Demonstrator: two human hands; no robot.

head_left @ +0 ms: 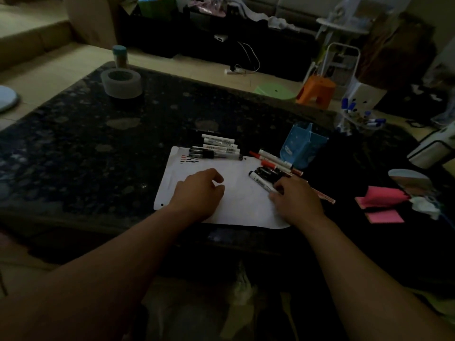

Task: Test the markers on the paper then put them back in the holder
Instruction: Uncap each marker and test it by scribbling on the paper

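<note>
The right hand closes finger and thumb on the near end of a white marker, which lies on the right edge of the paper. The risk is that lifting it drags the loose pile of markers touching it, so they roll off the dark bench; in this dim light a cap could also be missed. The left hand rests on the paper with fingers loosely curled, holding nothing and pinning the sheet. Both forearms reach in from the near edge. Small test marks sit at the paper's far left corner beside a row of markers. The blue holder stands just beyond the pile, far right.
</note>
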